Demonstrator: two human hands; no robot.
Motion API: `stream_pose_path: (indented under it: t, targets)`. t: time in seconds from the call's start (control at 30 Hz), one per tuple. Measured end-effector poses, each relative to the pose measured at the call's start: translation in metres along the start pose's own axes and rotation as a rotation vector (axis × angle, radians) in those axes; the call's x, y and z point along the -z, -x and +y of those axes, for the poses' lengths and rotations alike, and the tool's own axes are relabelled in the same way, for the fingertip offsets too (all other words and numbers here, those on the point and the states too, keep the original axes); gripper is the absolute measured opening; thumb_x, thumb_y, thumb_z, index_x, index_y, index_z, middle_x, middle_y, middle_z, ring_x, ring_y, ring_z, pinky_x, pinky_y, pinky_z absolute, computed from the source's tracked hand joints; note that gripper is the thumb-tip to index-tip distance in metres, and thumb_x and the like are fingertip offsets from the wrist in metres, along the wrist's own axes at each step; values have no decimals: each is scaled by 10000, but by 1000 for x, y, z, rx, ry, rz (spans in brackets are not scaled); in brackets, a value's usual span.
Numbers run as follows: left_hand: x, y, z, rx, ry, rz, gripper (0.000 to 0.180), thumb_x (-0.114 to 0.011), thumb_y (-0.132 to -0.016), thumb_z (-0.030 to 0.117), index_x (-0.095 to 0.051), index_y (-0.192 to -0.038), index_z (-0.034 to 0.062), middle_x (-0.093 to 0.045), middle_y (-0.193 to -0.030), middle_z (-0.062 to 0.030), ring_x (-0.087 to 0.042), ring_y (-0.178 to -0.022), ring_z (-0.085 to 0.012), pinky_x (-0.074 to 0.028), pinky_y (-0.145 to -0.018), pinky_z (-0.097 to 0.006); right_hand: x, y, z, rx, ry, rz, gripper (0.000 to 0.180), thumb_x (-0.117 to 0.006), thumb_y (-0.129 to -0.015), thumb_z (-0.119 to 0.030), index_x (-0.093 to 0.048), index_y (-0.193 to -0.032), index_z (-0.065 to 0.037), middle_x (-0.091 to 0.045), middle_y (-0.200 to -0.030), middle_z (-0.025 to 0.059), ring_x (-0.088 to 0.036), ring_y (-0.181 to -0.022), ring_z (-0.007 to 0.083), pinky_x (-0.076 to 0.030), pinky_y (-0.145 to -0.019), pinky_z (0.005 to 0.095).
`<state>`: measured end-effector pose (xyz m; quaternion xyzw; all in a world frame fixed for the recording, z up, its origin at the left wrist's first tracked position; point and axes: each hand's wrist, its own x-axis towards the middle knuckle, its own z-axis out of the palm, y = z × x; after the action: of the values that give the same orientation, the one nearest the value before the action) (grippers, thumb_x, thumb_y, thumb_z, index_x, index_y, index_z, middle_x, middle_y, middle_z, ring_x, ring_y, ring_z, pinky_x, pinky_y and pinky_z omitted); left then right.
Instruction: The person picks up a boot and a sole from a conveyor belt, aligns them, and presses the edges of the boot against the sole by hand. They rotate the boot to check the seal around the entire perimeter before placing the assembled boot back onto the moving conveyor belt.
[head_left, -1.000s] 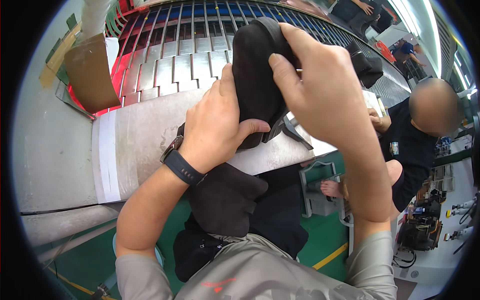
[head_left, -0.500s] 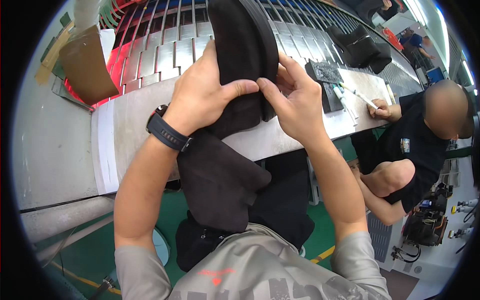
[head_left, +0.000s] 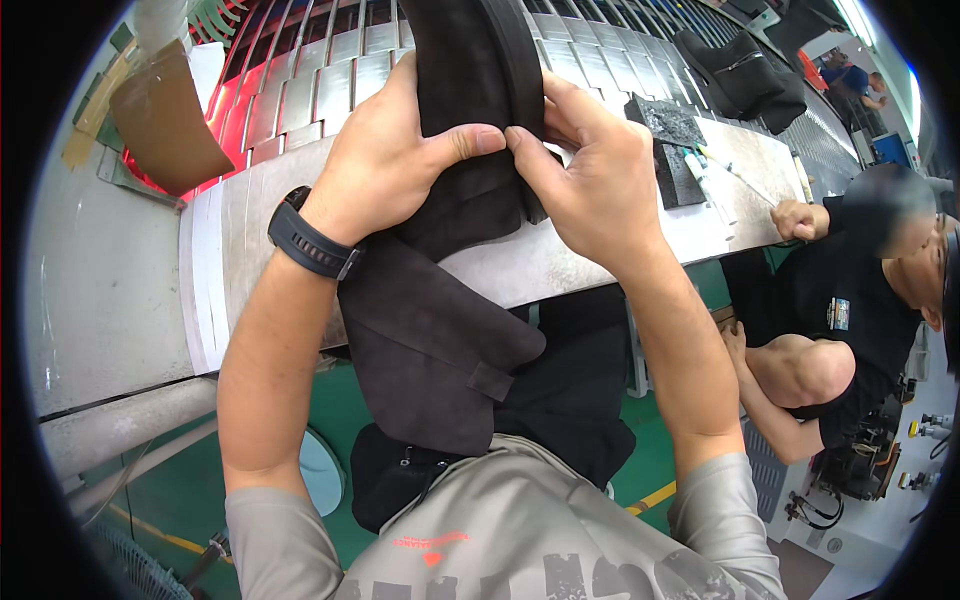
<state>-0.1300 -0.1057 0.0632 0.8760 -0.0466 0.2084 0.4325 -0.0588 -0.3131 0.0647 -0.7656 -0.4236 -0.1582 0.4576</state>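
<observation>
While both hands work above the grey table [head_left: 560, 265], the left hand [head_left: 385, 160] and right hand [head_left: 590, 180] keep their fingers clamped on the dark suede boot [head_left: 480, 70], thumbs meeting at its sole edge. Its shaft hangs over the table edge toward the lap. A seated co-worker [head_left: 850, 300] is at right.

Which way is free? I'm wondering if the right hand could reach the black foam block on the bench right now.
Probably not: the right hand is pinching the dark boot; the foam block lies uncovered beside it.
</observation>
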Motion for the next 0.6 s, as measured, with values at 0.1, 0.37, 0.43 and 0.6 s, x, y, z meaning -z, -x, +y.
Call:
stream_pose_path:
  t: [0.1, 0.37, 0.43, 0.6]
  targets:
    - [2, 1, 2, -14, -13, 4, 845, -888, -890, 391, -488, -1484, -59, -711, -1306, -245, -693, -1215, -358, -523, -1051, -409, 1, -1, -5, 24, 40, 0, 472, -789, -871, -94, -677, -1303, 58, -710, -813, 195, -718, -698, 362, -564, -672, 425]
    - [0, -1, 12, 50, 22, -44, 862, -875, -916, 352, -452, -1539, -68, -682, -1400, -228, -660, -1288, -312, -486, -1112, -387, 4, 2, -13, 56, 135, 3, 481, -765, -874, -62, -641, -1305, 113, -685, -738, 201, -710, -659, 365, -552, -643, 433]
    - [0, 0, 14, 90, -8, -49, 884, -880, -908, 360, -439, -1547, -62, -689, -1384, -237, -673, -1275, -331, -501, -1095, -394, 5, 2, -20, 60, 182, 1, 485, -752, -874, -53, -632, -1310, 122, -680, -718, 199, -712, -655, 370, -555, -638, 438]
    - [0, 3, 5, 75, -73, -4, 888, -879, -905, 351, -424, -1555, -49, -699, -1362, -252, -685, -1261, -364, -519, -1072, -408, 17, -18, -30, 115, 464, -258, 308, -717, -889, -141, -661, -1103, 74, -686, -710, 227, -724, -675, 409, -574, -647, 483]
